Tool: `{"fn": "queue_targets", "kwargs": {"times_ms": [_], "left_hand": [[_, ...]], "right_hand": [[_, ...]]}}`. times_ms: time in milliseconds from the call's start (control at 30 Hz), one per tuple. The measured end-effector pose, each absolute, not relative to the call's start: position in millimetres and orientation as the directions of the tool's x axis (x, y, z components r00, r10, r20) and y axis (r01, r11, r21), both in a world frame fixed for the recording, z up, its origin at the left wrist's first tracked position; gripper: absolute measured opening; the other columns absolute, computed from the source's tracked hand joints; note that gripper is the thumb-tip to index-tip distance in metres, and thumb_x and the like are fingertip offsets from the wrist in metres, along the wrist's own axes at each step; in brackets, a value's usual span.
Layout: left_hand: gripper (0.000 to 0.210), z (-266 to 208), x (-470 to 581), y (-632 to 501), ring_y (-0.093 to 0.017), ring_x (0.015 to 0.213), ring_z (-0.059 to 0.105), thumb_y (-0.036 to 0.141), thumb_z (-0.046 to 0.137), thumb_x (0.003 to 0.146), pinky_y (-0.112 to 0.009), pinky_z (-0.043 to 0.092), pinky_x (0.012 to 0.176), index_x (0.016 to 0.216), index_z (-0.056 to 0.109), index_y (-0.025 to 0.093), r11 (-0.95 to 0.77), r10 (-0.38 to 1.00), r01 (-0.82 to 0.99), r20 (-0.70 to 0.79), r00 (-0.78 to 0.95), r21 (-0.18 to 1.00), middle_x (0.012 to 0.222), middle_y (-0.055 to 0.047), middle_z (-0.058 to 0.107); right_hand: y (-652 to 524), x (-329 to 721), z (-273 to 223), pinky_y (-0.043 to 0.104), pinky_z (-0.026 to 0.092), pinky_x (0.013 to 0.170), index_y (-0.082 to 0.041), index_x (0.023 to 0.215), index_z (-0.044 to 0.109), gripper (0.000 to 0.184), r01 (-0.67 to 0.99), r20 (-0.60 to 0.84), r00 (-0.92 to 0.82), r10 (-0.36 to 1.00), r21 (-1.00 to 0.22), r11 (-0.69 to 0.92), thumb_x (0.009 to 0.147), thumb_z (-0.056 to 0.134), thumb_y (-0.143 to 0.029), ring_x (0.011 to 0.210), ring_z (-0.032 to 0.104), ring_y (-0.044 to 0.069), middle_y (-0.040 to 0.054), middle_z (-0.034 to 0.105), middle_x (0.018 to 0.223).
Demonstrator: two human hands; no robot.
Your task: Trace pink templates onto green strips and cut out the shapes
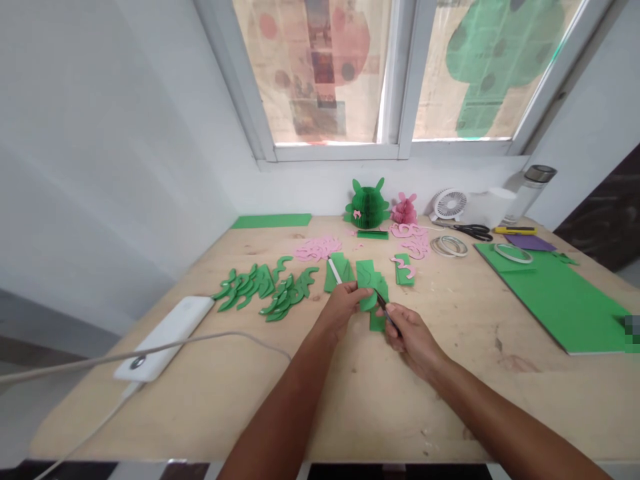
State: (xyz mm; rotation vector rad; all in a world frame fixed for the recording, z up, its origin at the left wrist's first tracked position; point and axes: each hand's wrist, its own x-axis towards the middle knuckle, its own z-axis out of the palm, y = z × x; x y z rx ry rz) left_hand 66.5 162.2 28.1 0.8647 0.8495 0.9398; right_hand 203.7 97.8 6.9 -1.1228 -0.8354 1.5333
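My left hand is closed on a green paper piece, its thumb lying over the near edge. My right hand grips small dark scissors, their tip against that same paper. More green paper lies below the piece, partly covered. Just beyond my left hand, a white pen rests across a green paper rectangle. Wavy green cutouts are heaped to the left. Pink cutouts lie farther back, and a pink curl sits on another green piece.
A white power bank with a cable is at left. Green and pink honeycomb paper figures stand by the wall, near a small fan and a bottle. Black scissors, tape rolls and green sheets are at right.
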Motion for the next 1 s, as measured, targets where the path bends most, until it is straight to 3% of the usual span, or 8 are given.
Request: {"fn": "queue_targets", "kwargs": {"times_ms": [1000], "left_hand": [[0.018, 33.4, 66.4, 157.2, -0.013, 0.055, 0.057, 0.028, 0.073, 0.057, -0.027, 0.046, 0.064, 0.065, 0.069, 0.013, 0.285, 0.909, -0.207, -0.196, 0.368, 0.936, 0.06, -0.003, 0.066]], "right_hand": [[97.8, 204.0, 7.3, 0.023, 0.007, 0.039, -0.018, 0.079, 0.054, 0.044, -0.349, -0.25, -0.087, 0.964, -0.899, -0.264, 0.071, 0.066, -0.06, 0.038, 0.02, 0.004, -0.0092, 0.038, 0.048]]}}
